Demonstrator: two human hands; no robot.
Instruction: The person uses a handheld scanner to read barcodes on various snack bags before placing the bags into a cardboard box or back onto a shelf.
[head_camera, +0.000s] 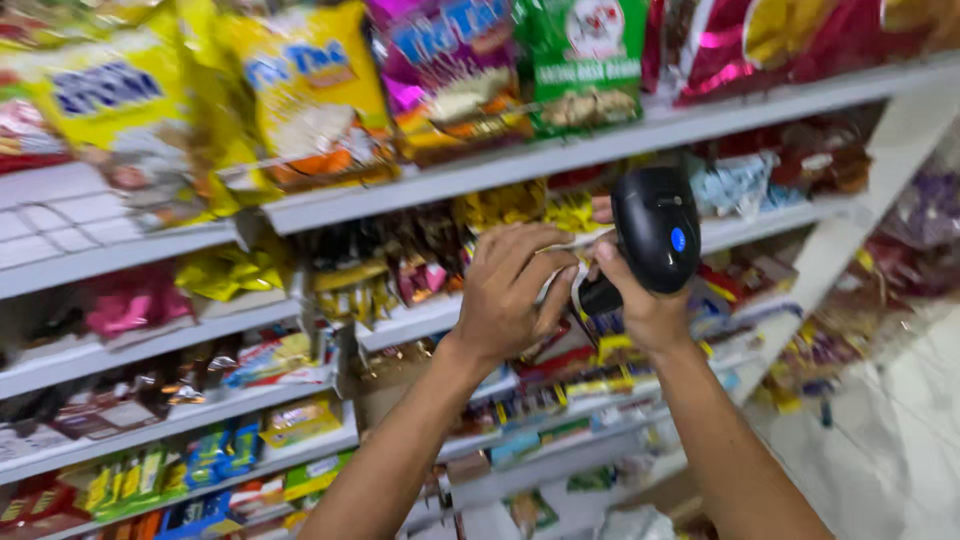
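Both forearms rise from the bottom edge. Right hand grasps a black scanner at frame centre. Left hand curls beside it, hiding its contents. Blurred snack bags fill 1 white shelf above.

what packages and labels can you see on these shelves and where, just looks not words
Yellow snack bags: top shelf, left, pillow-shaped, blue lettering.
Purple bag: top shelf, centre.
Green bag: top shelf, right of purple.
Red foil bags: top right.
Black handheld scanner, blue button: in right hand, beside left hand.
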